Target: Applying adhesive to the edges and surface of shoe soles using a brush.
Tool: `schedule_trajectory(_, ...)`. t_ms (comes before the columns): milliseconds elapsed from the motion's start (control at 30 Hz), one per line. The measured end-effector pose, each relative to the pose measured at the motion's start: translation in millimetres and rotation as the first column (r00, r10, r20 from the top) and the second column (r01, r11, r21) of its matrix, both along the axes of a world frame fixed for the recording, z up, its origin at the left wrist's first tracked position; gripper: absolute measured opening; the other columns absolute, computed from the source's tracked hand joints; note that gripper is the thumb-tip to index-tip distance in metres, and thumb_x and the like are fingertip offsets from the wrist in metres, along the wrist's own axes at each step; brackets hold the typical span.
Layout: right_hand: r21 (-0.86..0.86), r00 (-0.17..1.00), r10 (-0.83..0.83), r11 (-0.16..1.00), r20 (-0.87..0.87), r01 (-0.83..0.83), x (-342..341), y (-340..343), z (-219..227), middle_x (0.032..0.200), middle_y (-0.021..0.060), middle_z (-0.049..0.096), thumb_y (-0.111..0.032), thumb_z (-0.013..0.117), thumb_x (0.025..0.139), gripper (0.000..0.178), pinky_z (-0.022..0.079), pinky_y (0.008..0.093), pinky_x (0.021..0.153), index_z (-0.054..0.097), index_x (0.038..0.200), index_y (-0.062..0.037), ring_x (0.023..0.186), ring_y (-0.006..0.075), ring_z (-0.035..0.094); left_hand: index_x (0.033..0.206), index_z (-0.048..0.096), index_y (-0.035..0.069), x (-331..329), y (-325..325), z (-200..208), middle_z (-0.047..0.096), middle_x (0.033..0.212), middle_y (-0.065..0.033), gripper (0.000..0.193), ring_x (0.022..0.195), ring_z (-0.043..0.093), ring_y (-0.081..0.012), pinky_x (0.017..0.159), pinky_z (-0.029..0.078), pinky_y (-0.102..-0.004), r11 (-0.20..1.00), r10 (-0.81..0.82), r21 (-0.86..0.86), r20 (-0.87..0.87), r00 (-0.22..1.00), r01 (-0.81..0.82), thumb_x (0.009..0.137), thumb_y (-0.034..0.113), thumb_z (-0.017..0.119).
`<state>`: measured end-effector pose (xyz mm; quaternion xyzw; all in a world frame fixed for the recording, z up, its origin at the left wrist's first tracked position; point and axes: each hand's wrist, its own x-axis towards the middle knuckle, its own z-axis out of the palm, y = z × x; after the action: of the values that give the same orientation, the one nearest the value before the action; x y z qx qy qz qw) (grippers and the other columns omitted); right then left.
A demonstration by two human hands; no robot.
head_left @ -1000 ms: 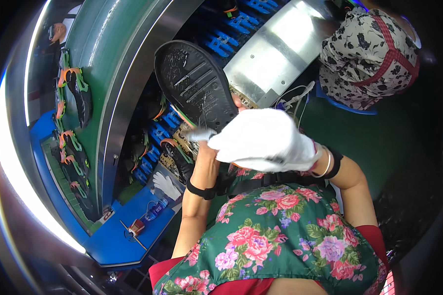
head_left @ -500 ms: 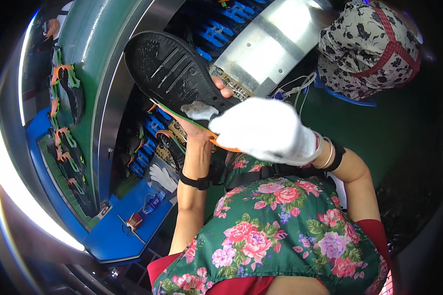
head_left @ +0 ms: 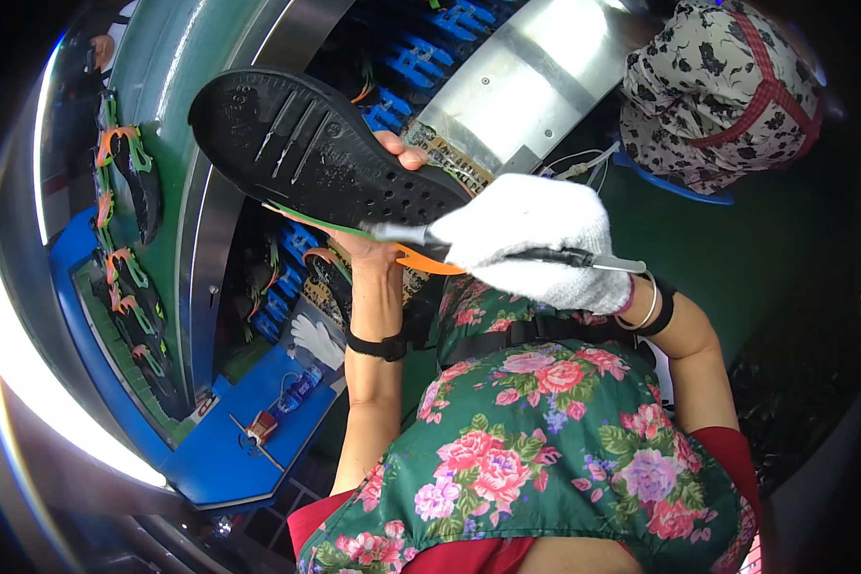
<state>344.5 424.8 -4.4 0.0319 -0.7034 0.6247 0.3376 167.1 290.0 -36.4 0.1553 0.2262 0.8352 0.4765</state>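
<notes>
My bare left hand [head_left: 359,247] grips a black shoe sole [head_left: 297,158] from beneath, its fingertips curling over the far edge. The sole's inner face is turned up, with long slots toward its left end and several round holes toward its right. Green and orange trim shows along the near edge. In a white knitted glove, my right hand [head_left: 540,225] is closed around a brush [head_left: 400,233]. Its bristle end lies at the sole's near edge, close to my left palm; the dark handle runs back across the glove. Part of the sole's right end is hidden behind the glove.
A green conveyor belt [head_left: 153,86] at left carries several shoe parts [head_left: 136,182]. Beyond the sole stands a metal cover [head_left: 512,91] beside blue racks [head_left: 421,65]. On the blue table [head_left: 220,459] lie a white glove [head_left: 316,340] and a bottle [head_left: 299,390]. Another person [head_left: 708,105] is far right.
The sole has shifted left and turned slightly. My right hand has tilted so the brush handle now shows, and the bristles have moved from the sole's middle to its near edge.
</notes>
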Motion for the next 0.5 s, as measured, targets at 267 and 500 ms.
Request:
schedule_trajectory(267,-0.086,0.995,0.069,0.994,0.071,-0.063,5.3,3.0,3.7,0.108,0.0076,0.078,-0.008,0.082,0.083,0.022,0.059,0.036,0.081,0.08,0.105,-0.0112,0.093,0.025,0.075,0.129,0.06,0.002,2.0,13.2,13.3,0.062,0.115,-0.0143,0.076,0.102,0.063,-0.0264,0.101,0.049,-0.0407,0.997,0.062,0.045,-0.084,0.995,-0.058,0.094,0.07,0.058)
schedule_trajectory(500,0.047,0.995,0.036,0.998,0.093,-0.04,9.5,6.3,7.0,0.104,0.0098,0.079,-0.005,0.081,0.081,0.018,0.058,0.0357,0.081,0.08,0.099,-0.008,0.092,0.0256,0.075,0.127,0.061,0.001,-11.3,14.3,10.4,0.064,0.114,-0.0149,0.08,0.103,0.064,-0.0266,0.102,0.049,-0.0419,0.997,0.068,0.057,-0.172,0.983,-0.059,0.093,0.073,0.057)
